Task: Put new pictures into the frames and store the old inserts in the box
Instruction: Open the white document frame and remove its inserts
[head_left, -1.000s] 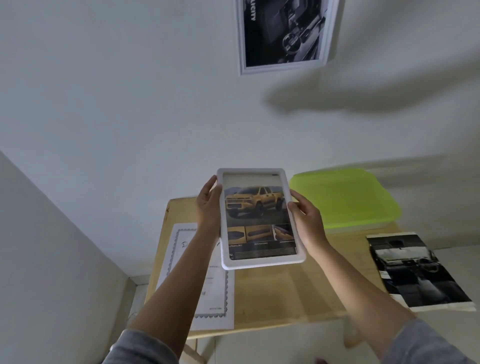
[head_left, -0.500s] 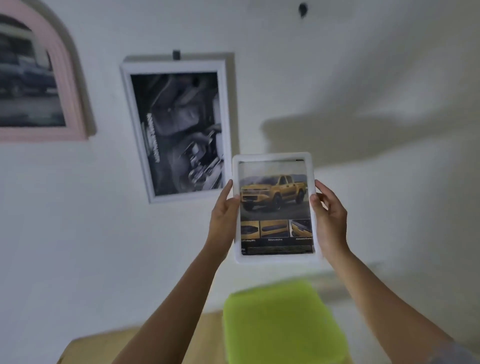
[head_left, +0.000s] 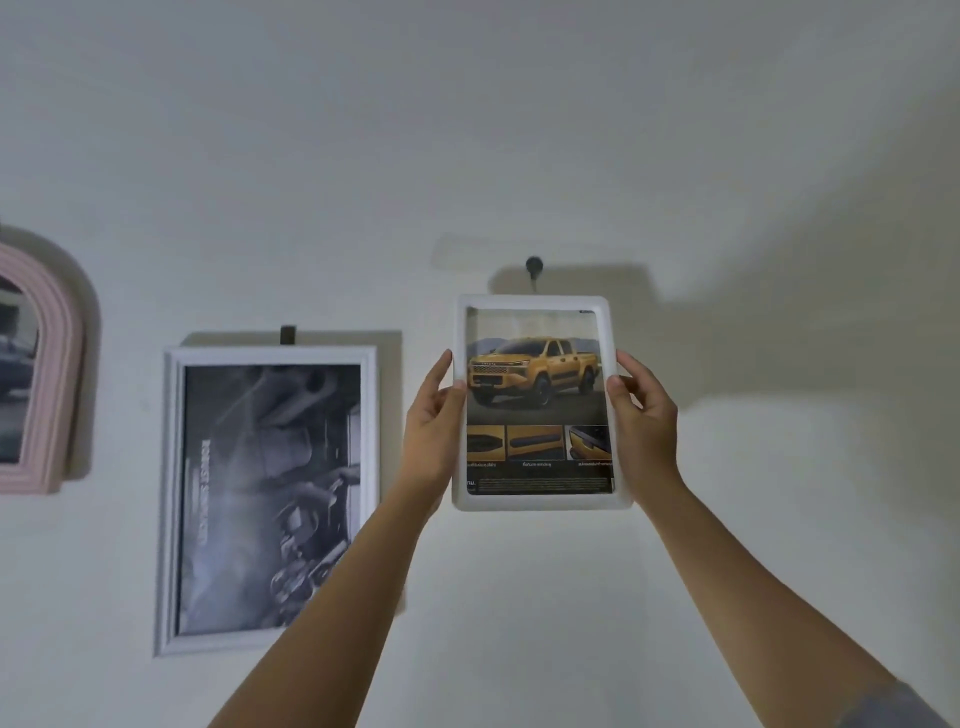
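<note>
Our left hand and right hand clamp the white frame's side edges (yellow pickup picture inside), bare wall rightward, its top just below the wall hook

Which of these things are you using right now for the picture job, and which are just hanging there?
In use now:
- white frame with the yellow truck picture
- left hand and right hand, gripping its sides
- wall hook just above the frame

Just hanging there:
- white-framed grey picture
- pink arched frame
</note>
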